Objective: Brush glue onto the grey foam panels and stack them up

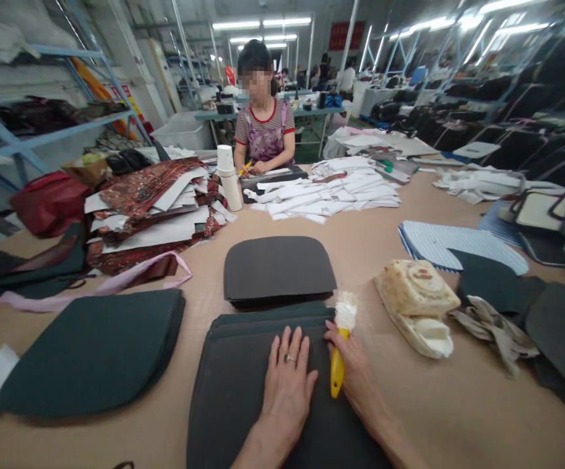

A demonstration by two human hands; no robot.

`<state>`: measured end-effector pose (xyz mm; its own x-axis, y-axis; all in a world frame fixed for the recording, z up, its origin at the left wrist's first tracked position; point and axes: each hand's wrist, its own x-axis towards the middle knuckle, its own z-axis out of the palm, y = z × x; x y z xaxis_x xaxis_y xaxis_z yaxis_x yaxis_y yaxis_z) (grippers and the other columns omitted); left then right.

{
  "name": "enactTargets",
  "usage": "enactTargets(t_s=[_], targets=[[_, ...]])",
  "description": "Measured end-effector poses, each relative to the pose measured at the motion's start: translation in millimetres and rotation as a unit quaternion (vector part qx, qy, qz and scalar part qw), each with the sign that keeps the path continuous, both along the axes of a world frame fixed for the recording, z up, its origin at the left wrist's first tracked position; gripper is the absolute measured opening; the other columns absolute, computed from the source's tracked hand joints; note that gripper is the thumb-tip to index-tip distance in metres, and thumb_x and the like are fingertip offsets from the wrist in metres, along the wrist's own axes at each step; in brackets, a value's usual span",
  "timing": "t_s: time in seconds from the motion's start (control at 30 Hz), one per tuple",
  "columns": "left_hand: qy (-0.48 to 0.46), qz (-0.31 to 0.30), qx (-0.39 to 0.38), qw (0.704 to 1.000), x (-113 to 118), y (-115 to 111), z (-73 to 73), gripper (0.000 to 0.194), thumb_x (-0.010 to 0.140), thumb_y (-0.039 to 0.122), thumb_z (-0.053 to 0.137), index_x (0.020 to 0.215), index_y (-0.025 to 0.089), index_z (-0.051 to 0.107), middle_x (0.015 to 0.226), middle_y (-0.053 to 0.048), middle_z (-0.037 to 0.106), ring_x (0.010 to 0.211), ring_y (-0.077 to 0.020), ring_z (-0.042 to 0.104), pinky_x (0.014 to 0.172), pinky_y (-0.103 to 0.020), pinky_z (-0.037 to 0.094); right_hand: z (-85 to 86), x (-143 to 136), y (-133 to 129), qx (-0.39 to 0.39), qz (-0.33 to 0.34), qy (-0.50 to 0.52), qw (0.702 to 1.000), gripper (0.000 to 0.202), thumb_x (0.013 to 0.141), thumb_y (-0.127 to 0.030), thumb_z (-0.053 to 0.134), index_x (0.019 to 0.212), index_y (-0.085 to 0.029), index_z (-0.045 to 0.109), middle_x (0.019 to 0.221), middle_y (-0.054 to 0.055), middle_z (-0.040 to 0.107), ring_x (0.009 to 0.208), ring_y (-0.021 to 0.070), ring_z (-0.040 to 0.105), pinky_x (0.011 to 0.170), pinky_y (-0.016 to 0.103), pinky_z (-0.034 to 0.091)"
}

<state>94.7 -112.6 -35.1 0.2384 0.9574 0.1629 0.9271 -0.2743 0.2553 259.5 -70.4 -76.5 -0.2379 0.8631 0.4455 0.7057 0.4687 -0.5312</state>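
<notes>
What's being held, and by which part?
The right hand holds the brush by its yellow handle, near the bristles; the left hand lies flat on the dark pieces.

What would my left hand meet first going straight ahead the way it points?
Probably the small stack of dark gray panels, just past the larger panel stack under your left hand, though which sits higher is hard to judge.

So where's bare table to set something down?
Bare tabletop shows right of the right hand, nearer than the stained container, and narrowly between the green stack and the stack under the left hand. White strips crowd the far side.
</notes>
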Motion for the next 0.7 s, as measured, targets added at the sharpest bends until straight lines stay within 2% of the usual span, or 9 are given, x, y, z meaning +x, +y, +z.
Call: enactTargets(t_s=[0.1,0.2,0.27,0.33,0.47,0.53,0.6,0.7], targets=[[0.044,0.036,0.000,0.998,-14,-3,5.2,0.052,0.085,0.041,0.044,0.130,0.014,0.044,0.140,-0.011,0.042,0.129,-0.0304,0.036,0.103,-0.050,0.037,6.2,-15,3,-0.016,0.007,0.000,1.000,0.024,0.088,-0.017,0.039,0.098,-0.019,0.060,0.117,0.014,0.060,0.108,0.0248,0.057,0.085,0.041,0.051],[0.064,0.037,0.010,0.997,-17,-1,9.6,0.055,0.085,0.044,0.042,0.131,0.014,0.043,0.140,-0.009,0.041,0.130,-0.0302,0.034,0.104,-0.050,0.035,10.4,-34,4,-0.039,0.041,0.010,0.998,0.025,0.088,-0.018,0.038,0.100,-0.021,0.060,0.120,0.012,0.058,0.112,0.0234,0.053,0.088,0.041,0.049],[0.072,0.042,0.012,0.996,-17,-1,10.4,0.055,0.086,0.045,0.041,0.132,0.015,0.042,0.141,-0.009,0.041,0.131,-0.0307,0.033,0.105,-0.049,0.033,11.4,-37,6,-0.046,0.065,0.007,0.997,0.026,0.089,-0.019,0.038,0.101,-0.024,0.060,0.119,0.009,0.058,0.111,0.0217,0.054,0.087,0.039,0.049],[0.076,0.045,0.011,0.996,-17,-2,9.5,0.055,0.086,0.045,0.040,0.133,0.015,0.042,0.141,-0.009,0.040,0.132,-0.0309,0.031,0.105,-0.049,0.032,12.0,-26,9,-0.052,0.055,-0.002,0.997,0.026,0.090,-0.023,0.037,0.100,-0.025,0.061,0.117,0.008,0.059,0.108,0.0218,0.055,0.086,0.039,0.049],[0.079,0.043,0.008,0.996,-18,2,5.4,0.055,0.088,0.043,0.038,0.135,0.015,0.038,0.143,-0.011,0.036,0.134,-0.0299,0.027,0.108,-0.048,0.027,18.3,24,10,-0.066,-0.052,-0.016,0.996,0.033,0.091,-0.034,0.036,0.104,-0.015,0.059,0.110,0.017,0.060,0.103,0.0284,0.055,0.084,0.047,0.046],[0.080,0.040,0.007,0.996,-18,7,4.9,0.056,0.088,0.042,0.038,0.136,0.013,0.036,0.144,-0.013,0.035,0.134,-0.0296,0.026,0.108,-0.047,0.026,24.8,36,0,-0.057,-0.087,-0.010,0.995,0.033,0.091,-0.036,0.037,0.105,-0.015,0.059,0.113,0.018,0.059,0.106,0.0294,0.054,0.086,0.049,0.045],[0.082,0.035,0.012,0.996,-17,10,7.4,0.057,0.088,0.041,0.038,0.136,0.011,0.035,0.144,-0.013,0.034,0.135,-0.0295,0.025,0.108,-0.046,0.025,31.3,27,-16,-0.041,-0.074,0.006,0.996,0.028,0.091,-0.033,0.039,0.104,-0.018,0.059,0.118,0.015,0.058,0.109,0.0269,0.053,0.088,0.046,0.046],[0.093,0.032,0.034,0.995,-16,4,14.7,0.052,0.089,0.035,0.037,0.137,0.013,0.035,0.146,-0.012,0.032,0.135,-0.0297,0.022,0.108,-0.048,0.024,36.8,-11,-44,-0.030,0.011,0.001,0.999,0.022,0.090,-0.022,0.041,0.102,-0.020,0.059,0.121,0.013,0.057,0.112,0.0236,0.051,0.089,0.042,0.047]])
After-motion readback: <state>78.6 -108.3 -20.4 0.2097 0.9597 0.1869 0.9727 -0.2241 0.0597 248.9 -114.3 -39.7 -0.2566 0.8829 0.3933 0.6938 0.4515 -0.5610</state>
